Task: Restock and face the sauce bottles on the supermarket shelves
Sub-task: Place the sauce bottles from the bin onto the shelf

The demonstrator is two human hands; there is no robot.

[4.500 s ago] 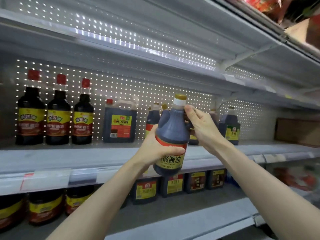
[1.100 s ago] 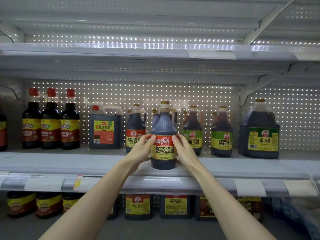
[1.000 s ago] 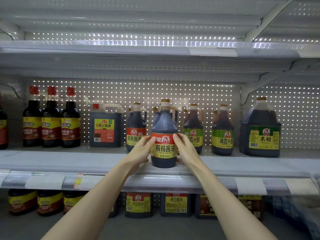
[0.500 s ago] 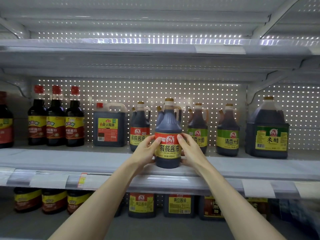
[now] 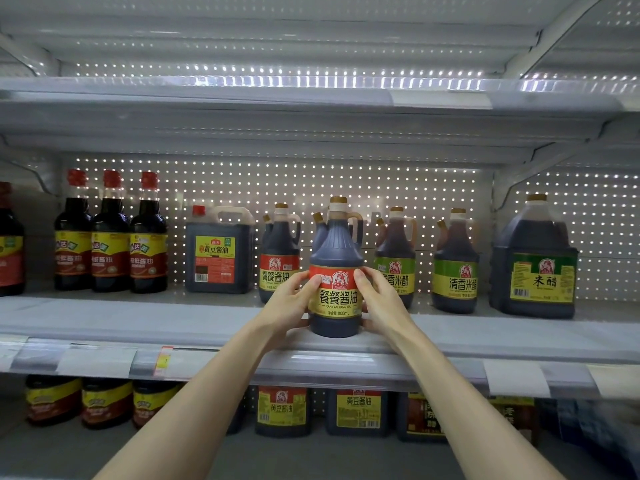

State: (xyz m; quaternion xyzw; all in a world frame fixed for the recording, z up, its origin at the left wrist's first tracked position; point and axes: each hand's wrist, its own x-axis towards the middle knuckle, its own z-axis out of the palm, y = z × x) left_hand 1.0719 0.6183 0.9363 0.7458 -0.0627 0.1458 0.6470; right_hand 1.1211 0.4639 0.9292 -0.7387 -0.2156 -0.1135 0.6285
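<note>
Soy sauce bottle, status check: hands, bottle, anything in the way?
Both gripping: left hand, right hand on its sides. Upright soy sauce bottle near shelf front, label facing out. Close behind, matching bottle.

At the shelf's (image 5: 138, 323) front edge, the soy sauce jug (image 5: 334, 299) reads "餐餐酱油, CAN CAN JIANG YOU, 净含量 800mL" (the sharpest print); square jug (image 5: 216, 258) "黄豆酱油"; green-labelled jug (image 5: 455, 282) "清香米醋"; big jug (image 5: 540, 278) "米醋".
</note>
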